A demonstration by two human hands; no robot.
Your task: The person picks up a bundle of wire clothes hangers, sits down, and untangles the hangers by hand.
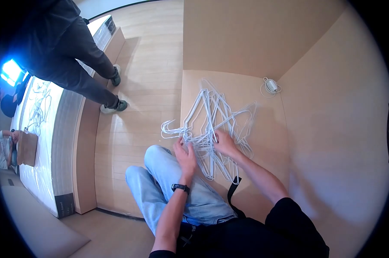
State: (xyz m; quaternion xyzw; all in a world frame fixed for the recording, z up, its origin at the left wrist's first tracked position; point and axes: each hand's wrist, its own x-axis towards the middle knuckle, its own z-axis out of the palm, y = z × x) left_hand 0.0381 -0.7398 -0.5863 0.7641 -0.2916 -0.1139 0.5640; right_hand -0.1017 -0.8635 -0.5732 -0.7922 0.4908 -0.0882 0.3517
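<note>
A tangled pile of white wire hangers [209,103] lies on the light wooden surface in front of me, hooks pointing left. My left hand [185,155], below a wrist with a black band, is at the hook end of the pile, its fingers apart and touching the wires near the hanger necks. On the right side of the pile, my right hand [223,142] has its fingers closed around some hanger wires. The fingertips of that hand are partly hidden among the wires.
A coiled white cable [270,86] lies by the back wall panel. At left, a person in dark trousers [84,60] stands beside a plastic-wrapped mattress [65,124] with more wires on it. Another person at far left is near a brown box [27,148]. A black strap [233,189] lies beside me.
</note>
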